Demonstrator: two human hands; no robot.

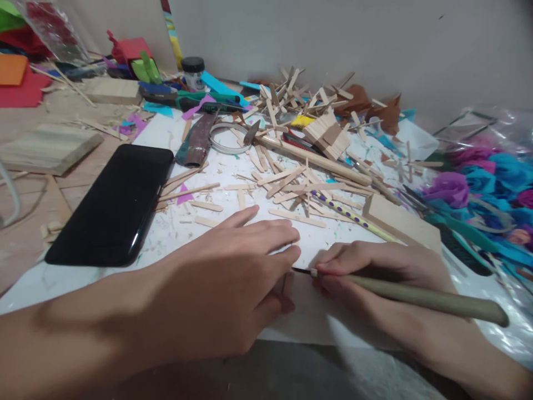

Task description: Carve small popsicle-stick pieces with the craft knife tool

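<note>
My right hand [353, 278] is closed round the front of a slim tool with a long, dull green-brown handle [433, 297]. A thin dark tip sticks out of its pale collar and points left; its exact kind I cannot make out. My left hand [245, 272] lies across the white sheet [308, 328], fingers bent, thumb below. Between its thumb and fingers shows a small wooden stick piece [289, 284], mostly hidden by the fingers. The tool's tip reaches the left fingertips beside this piece. Whether it touches the wood is unclear.
Left lies a black phone [112, 205]. Loose craft sticks [291, 186], a hammer [312, 158], a tape roll [229, 138] and a patterned pencil [353, 216] lie beyond my hands. A wooden block [402, 225], scissors [462, 241] and paper flowers [491, 172] are right.
</note>
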